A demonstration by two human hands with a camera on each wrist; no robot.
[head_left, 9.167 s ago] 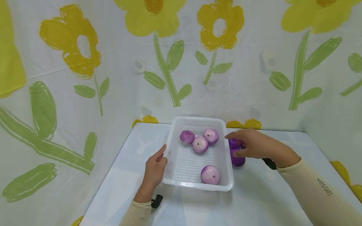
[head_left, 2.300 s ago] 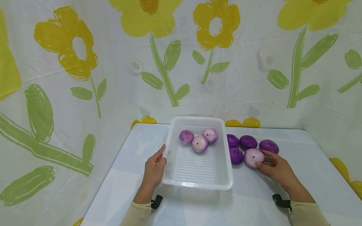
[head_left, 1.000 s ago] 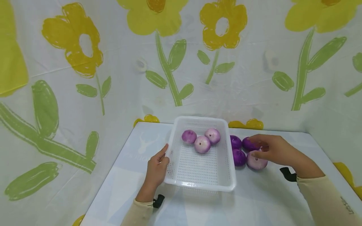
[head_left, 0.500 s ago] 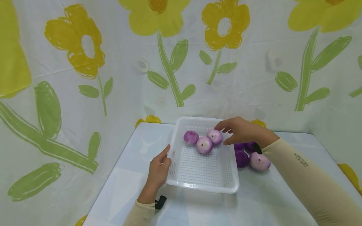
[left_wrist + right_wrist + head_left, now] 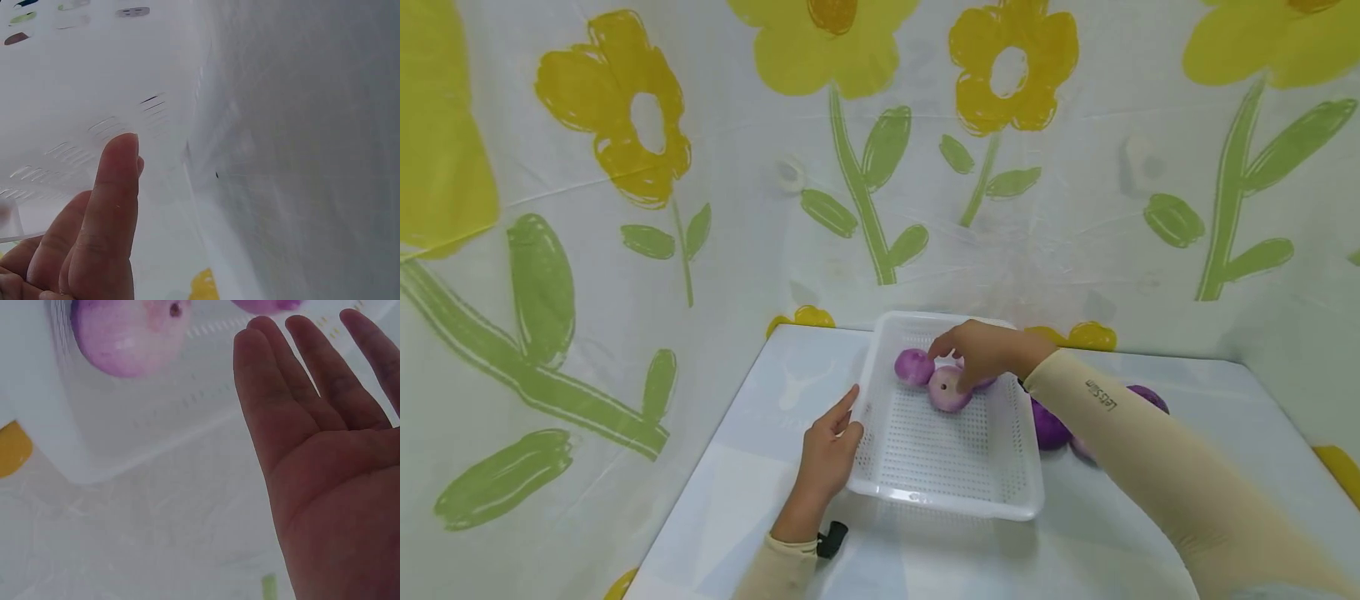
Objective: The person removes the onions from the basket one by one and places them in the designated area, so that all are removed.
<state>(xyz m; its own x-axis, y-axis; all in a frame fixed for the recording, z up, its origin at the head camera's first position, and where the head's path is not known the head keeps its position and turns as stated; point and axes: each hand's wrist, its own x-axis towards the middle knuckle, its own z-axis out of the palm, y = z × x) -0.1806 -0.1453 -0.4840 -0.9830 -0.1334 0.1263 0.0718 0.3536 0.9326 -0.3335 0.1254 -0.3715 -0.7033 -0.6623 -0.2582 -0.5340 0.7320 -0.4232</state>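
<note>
A white perforated plastic basket stands on the table. Inside are peeled red onions: a purple one at the back left, a paler one in front, and a third mostly hidden by my right hand. That hand reaches over the onions, its index finger beside the front one and its thumb overlapping that onion's right side. The right wrist view shows its fingers extended. My left hand holds the basket's left rim, thumb on top; in the left wrist view a straight finger lies against the outer wall.
Right of the basket sit more red onions: a dark purple one, a paler one half behind my sleeve, and another dark one farther right. A flowered curtain encloses the table.
The pale onion from the basket's front was set among the onions on the right. My right hand let it go and moved left over the basket. The left hand stayed at the rim.
</note>
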